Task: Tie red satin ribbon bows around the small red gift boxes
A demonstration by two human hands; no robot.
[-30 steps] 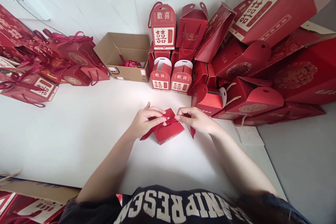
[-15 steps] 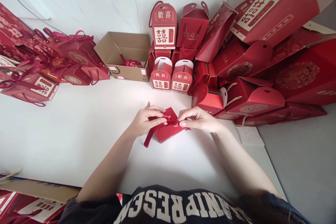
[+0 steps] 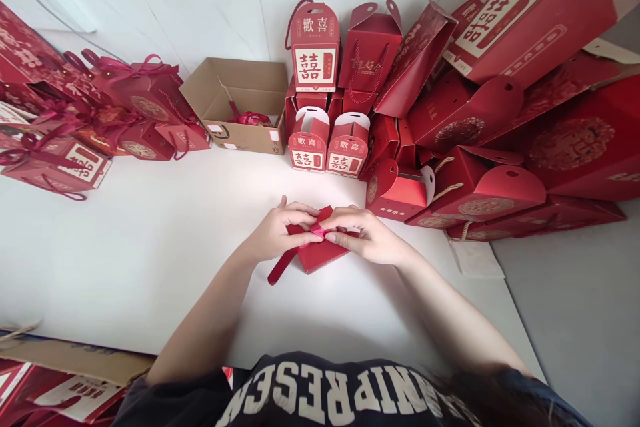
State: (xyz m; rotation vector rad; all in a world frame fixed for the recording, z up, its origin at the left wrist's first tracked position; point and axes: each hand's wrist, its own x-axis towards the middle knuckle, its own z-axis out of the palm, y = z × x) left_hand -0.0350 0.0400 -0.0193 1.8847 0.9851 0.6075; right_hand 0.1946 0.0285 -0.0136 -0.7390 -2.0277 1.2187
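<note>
A small red gift box lies on the white table in front of me, under both hands. Dark red ribbon crosses its top, and one loose tail hangs off the left side onto the table. My left hand pinches the ribbon from the left with thumb and fingers. From the right, my right hand pinches the ribbon right beside the left fingertips. The fingers cover much of the ribbon where they meet, so its loop or knot is partly hidden.
A brown carton holding red ribbon stands by the wall. Small boxes with handles are stacked beside it, and larger red boxes pile up on the right. Ribbon-tied boxes sit at left. Another carton is at lower left.
My right hand has moved left, so its fingertips now meet those of my left hand over the ribbon. The loose tail at left has shifted slightly outward.
</note>
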